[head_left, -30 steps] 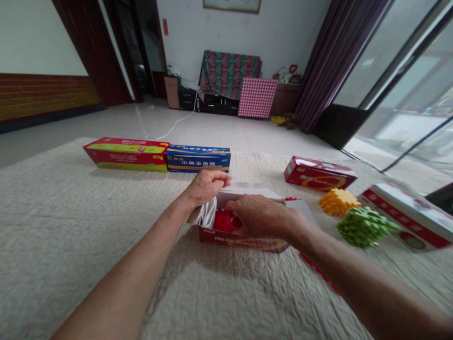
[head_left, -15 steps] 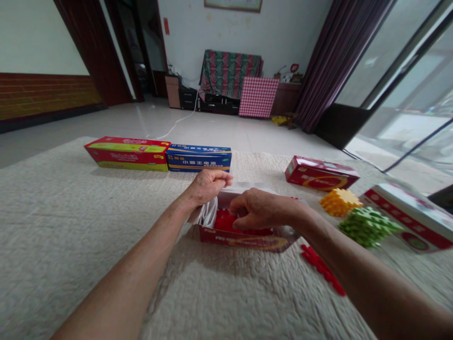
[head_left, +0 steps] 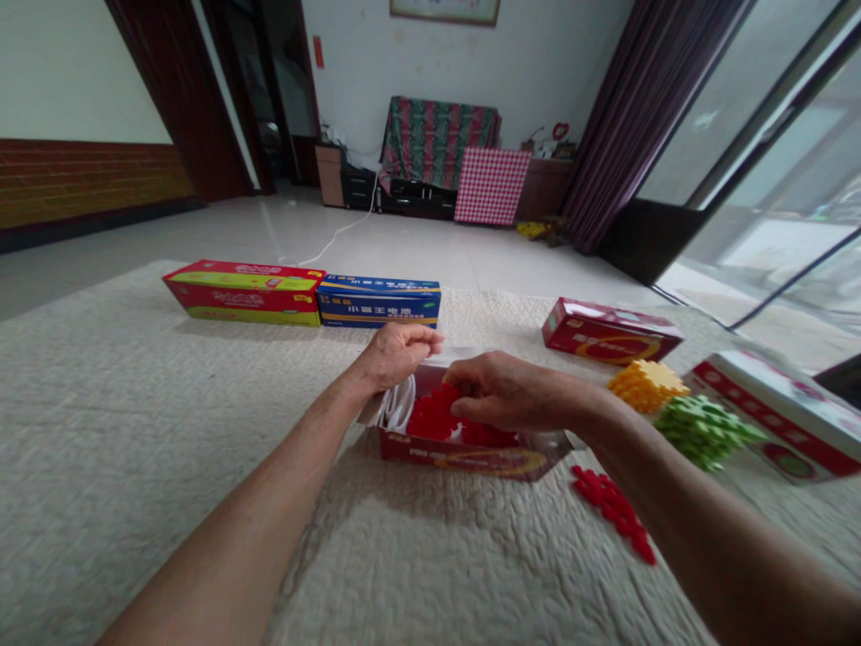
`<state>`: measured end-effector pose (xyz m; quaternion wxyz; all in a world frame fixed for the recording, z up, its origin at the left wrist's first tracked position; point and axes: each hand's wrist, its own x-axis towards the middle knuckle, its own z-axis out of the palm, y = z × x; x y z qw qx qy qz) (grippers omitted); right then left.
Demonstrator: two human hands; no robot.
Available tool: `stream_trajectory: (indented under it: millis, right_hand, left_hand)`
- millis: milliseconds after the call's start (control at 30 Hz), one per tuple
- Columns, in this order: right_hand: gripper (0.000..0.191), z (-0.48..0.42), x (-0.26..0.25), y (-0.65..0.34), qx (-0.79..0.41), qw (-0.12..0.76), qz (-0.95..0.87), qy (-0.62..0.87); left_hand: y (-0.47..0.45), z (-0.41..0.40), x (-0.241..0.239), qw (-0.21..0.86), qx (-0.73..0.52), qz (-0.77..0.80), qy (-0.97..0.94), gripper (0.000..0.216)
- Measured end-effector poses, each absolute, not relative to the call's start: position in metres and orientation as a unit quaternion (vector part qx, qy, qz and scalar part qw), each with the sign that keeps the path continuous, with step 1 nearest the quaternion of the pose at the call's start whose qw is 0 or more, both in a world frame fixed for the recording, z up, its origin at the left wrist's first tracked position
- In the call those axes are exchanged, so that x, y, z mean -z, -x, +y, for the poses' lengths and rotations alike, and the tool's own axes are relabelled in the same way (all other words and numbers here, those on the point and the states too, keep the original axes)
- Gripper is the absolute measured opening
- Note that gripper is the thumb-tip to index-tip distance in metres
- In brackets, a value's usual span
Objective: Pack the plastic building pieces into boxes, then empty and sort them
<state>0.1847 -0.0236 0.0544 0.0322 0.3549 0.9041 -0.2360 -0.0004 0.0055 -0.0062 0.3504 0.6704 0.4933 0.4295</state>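
The red piece (head_left: pixel 437 413) we handle sits inside the open box (head_left: pixel 421 450), its upper edge apparently pinched between the thumb and fingers of our right hand (head_left: pixel 501 386), a grip that suits reaching in from above. A white bundle (head_left: pixel 401 408) fills the box's left end. Our left hand (head_left: pixel 402 350) lies at that end's far corner, likely to steady the box; its fingers lie close together, though we cannot tell whether they grip. Against a second ago, our right hand is higher, and the red row (head_left: pixel 613 511) on the quilted cover (head_left: pixel 202 431) shows far more.
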Motion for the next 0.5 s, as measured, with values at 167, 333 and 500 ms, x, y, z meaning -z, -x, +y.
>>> stream_trajectory:
  millis: [167,333,500]
  right_hand:
    - [0.017,-0.027,-0.056,-0.178,0.186,0.056,0.915,-0.355]
    - [0.023,-0.031,-0.057,-0.182,0.135,-0.005,0.921,-0.366]
    - [0.03,-0.032,-0.067,-0.194,0.14,-0.1,0.908,-0.382]
  left_hand:
    - [0.001,0.006,0.007,0.347,-0.428,0.491,-0.675,0.028]
    - [0.003,0.007,0.008,0.345,-0.426,0.482,-0.683,0.027]
    - [0.005,0.004,0.006,0.369,-0.413,0.455,-0.697,0.027]
